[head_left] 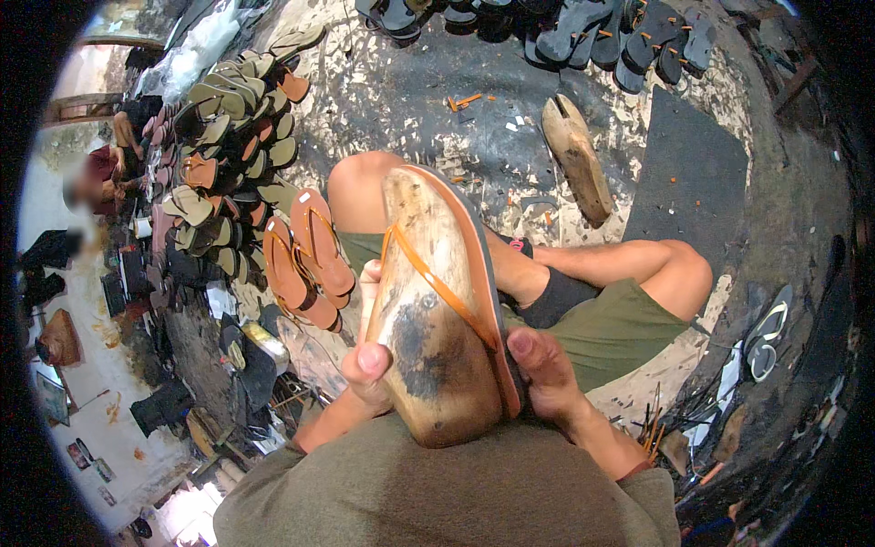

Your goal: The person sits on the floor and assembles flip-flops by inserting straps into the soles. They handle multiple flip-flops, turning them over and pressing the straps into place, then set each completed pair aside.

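A worn wooden shoe last stands tilted in front of my belly, its surface scuffed and blackened in the middle. Against it lies a flip-flop with a brown footbed and dark outer sole, its orange strap stretched across the wood. My left hand is closed around the last's left side, thumb and fingertips pressing on the wood. At the lower right, my right hand grips the flip-flop's sole edge, thumb up; its other fingers are mostly hidden behind the sole.
Another wooden last lies ahead beside a dark rubber sheet. Brown flip-flops sit left of my knee, near a long pile of olive sandals. Black sandals line the far side. A person sits at far left.
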`<action>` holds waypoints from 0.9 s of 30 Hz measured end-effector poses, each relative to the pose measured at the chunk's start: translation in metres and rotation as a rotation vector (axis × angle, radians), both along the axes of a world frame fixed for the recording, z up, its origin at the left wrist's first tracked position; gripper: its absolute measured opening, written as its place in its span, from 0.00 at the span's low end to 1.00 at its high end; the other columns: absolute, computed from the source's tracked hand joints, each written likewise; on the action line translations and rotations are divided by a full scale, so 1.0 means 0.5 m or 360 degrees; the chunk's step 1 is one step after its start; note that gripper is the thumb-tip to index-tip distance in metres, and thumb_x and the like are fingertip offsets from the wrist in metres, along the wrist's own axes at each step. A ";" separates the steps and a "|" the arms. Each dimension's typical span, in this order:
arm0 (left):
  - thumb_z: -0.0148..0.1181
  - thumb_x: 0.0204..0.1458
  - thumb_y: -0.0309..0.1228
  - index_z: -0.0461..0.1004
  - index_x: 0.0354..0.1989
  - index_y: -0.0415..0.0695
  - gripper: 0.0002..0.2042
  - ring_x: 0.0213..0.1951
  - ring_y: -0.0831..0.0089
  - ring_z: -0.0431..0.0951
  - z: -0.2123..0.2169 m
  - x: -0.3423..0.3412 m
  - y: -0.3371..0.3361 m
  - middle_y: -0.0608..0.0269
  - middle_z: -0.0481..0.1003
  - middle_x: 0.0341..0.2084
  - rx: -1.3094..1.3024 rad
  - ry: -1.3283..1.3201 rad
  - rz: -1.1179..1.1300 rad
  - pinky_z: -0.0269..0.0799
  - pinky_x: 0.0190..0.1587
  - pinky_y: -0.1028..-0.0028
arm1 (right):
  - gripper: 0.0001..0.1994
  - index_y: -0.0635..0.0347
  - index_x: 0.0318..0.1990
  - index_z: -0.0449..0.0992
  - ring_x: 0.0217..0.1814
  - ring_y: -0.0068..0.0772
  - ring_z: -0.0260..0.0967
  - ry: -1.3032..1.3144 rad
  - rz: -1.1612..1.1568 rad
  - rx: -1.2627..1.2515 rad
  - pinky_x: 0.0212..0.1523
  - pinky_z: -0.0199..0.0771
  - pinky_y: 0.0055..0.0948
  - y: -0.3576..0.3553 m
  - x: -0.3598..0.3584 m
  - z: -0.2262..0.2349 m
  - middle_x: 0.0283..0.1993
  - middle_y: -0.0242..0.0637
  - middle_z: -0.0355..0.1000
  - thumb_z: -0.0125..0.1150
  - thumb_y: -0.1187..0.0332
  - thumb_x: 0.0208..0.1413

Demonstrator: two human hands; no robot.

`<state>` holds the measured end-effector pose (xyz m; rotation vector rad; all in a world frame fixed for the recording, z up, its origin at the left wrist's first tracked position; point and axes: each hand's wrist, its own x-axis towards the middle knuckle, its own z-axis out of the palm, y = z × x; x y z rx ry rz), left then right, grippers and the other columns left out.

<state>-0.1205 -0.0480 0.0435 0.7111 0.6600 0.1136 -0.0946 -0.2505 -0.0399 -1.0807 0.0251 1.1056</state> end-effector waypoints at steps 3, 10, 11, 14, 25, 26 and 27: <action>0.75 0.31 0.46 0.50 0.63 0.55 0.49 0.65 0.50 0.65 0.013 0.006 -0.011 0.50 0.60 0.62 0.0011 -0.0029 0.0060 0.65 0.67 0.53 | 0.21 0.60 0.51 0.77 0.50 0.31 0.74 0.0012 -0.0066 0.0072 0.54 0.73 0.31 -0.033 -0.039 -0.020 0.46 0.32 0.77 0.44 0.52 0.76; 0.71 0.35 0.53 0.47 0.74 0.51 0.56 0.63 0.43 0.69 -0.043 0.063 0.029 0.40 0.61 0.65 -0.0266 -0.0892 0.0001 0.70 0.65 0.45 | 0.33 0.58 0.62 0.69 0.57 0.37 0.74 0.0793 -0.0141 0.0943 0.60 0.72 0.35 0.014 0.024 -0.065 0.57 0.43 0.74 0.45 0.37 0.68; 0.70 0.36 0.54 0.46 0.76 0.49 0.57 0.62 0.42 0.70 -0.051 0.083 0.040 0.39 0.61 0.66 -0.0247 -0.1016 -0.0035 0.70 0.64 0.44 | 0.36 0.60 0.68 0.64 0.61 0.43 0.73 0.1006 -0.0011 0.0977 0.64 0.72 0.41 0.025 0.024 -0.070 0.62 0.49 0.71 0.48 0.38 0.67; 0.64 0.45 0.52 0.45 0.78 0.44 0.53 0.64 0.41 0.69 0.005 0.146 -0.014 0.33 0.57 0.70 -0.0050 -0.0971 0.0098 0.70 0.65 0.44 | 0.40 0.62 0.75 0.53 0.64 0.53 0.71 0.1369 0.0018 0.1279 0.61 0.76 0.58 0.083 0.064 0.105 0.64 0.54 0.67 0.56 0.46 0.63; 0.58 0.58 0.39 0.42 0.79 0.42 0.43 0.69 0.62 0.65 -0.066 0.106 0.024 0.55 0.61 0.70 0.0512 -0.0185 -0.0672 0.61 0.71 0.62 | 0.41 0.63 0.79 0.38 0.79 0.44 0.53 -0.0418 -0.0375 0.0474 0.73 0.60 0.40 0.087 0.131 0.023 0.78 0.53 0.50 0.56 0.76 0.64; 0.58 0.58 0.39 0.41 0.79 0.43 0.44 0.68 0.63 0.66 -0.090 0.104 0.025 0.55 0.61 0.69 0.0628 -0.0239 -0.0646 0.62 0.69 0.63 | 0.41 0.62 0.79 0.38 0.79 0.44 0.52 -0.0409 -0.0366 0.0487 0.74 0.60 0.41 0.093 0.130 0.022 0.78 0.53 0.49 0.56 0.76 0.64; 0.57 0.59 0.36 0.40 0.79 0.42 0.42 0.68 0.64 0.65 -0.100 0.100 0.029 0.55 0.61 0.69 0.0695 -0.0250 -0.0657 0.61 0.70 0.64 | 0.41 0.62 0.79 0.38 0.79 0.45 0.52 -0.0401 -0.0358 0.0500 0.74 0.59 0.41 0.096 0.130 0.020 0.78 0.53 0.49 0.55 0.76 0.64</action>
